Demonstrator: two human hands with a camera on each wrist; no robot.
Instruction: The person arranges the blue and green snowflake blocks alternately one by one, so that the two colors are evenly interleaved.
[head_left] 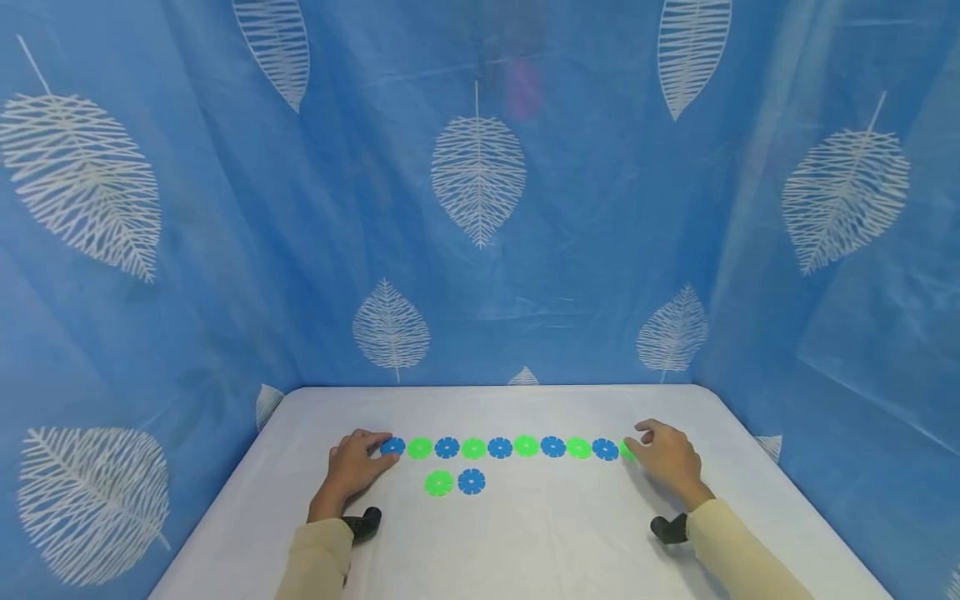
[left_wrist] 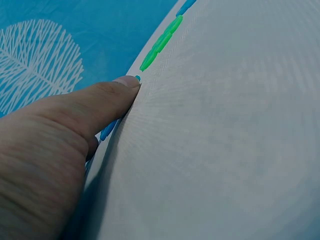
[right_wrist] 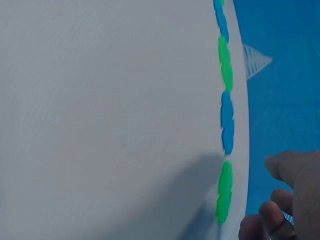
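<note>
At the left end of a row of flat, notched plastic discs lies a blue disc (head_left: 393,448). My left hand (head_left: 356,463) pinches it, index finger at the far edge and thumb at the near one. In the left wrist view the thumb (left_wrist: 112,97) reaches down to the table and hides most of this disc. My right hand (head_left: 667,458) hovers beside the green disc (right_wrist: 225,192) at the right end, its fingers loosely bent. That disc lies flat, partly covered by the hand in the head view; the right wrist view shows the fingers apart from it.
Several blue and green discs alternate along the row, including a green disc (head_left: 526,446) near its middle. Nearer the body lie another green disc (head_left: 438,483) and blue disc (head_left: 472,482). A white cloth covers the table (head_left: 555,542); blue leaf-patterned curtains (head_left: 585,250) enclose it.
</note>
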